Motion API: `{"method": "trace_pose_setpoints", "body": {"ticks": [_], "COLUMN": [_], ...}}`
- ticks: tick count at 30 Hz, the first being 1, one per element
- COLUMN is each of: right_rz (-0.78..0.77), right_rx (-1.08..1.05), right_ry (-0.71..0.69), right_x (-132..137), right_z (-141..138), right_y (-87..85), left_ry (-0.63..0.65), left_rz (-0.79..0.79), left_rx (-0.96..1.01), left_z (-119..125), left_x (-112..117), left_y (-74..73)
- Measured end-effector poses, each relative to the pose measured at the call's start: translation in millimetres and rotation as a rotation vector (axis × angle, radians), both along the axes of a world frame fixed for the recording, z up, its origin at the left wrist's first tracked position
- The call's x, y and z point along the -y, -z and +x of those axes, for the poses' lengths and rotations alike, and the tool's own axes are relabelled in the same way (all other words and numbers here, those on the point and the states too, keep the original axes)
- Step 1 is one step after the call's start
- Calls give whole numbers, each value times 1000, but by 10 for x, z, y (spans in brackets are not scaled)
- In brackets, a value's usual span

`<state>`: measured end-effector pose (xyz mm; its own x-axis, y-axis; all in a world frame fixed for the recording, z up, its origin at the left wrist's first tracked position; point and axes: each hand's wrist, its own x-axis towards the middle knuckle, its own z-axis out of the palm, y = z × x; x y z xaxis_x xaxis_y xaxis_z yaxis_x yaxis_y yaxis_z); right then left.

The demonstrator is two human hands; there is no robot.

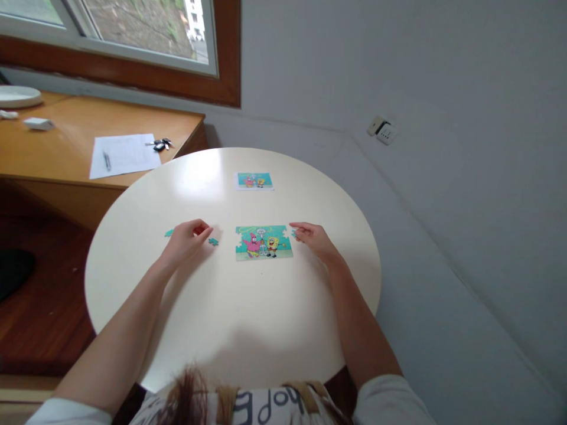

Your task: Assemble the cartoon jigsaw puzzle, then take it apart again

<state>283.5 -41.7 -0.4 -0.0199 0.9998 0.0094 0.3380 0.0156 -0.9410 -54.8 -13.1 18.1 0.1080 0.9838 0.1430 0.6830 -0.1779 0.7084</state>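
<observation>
A small cartoon jigsaw puzzle (264,242), nearly whole, lies at the middle of the round cream table (230,330). My left hand (186,242) rests left of it with fingers curled in a pinch; a loose teal piece (213,241) lies just off its fingertips and another (169,233) by its far side. My right hand (312,237) sits at the puzzle's right edge, fingers pointing left and pinched on a small teal piece (294,234).
A reference picture card (254,180) lies farther back on the table. A wooden desk (66,153) at the left holds a paper sheet (121,154) with a pen, keys (160,143) and a white plate (18,95). A wall socket (383,130) is at the right.
</observation>
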Motion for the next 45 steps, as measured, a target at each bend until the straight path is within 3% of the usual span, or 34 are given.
{"method": "trace_pose_setpoints", "body": {"ticks": [21,28,35,39,45], "right_rz": [5,39,67,124,162], "right_rx": [-35,-74,-141,-131,-77], "right_ry": [192,14,-221,-270,-308], "right_x": [-118,-8,191,229,246], "right_z": [-137,-528,-1009,-1043,-1010], "right_y": [139,11,-22,-10,-42], "left_ry": [31,72,366,430,420], "left_rz": [21,39,-106,-172,-128], "left_rx": [-4,77,297,321,327], "left_z": [-11,132,474,598,617], "left_x": [4,88,333,411,411], "left_y": [20,-36,-47,20,77]}}
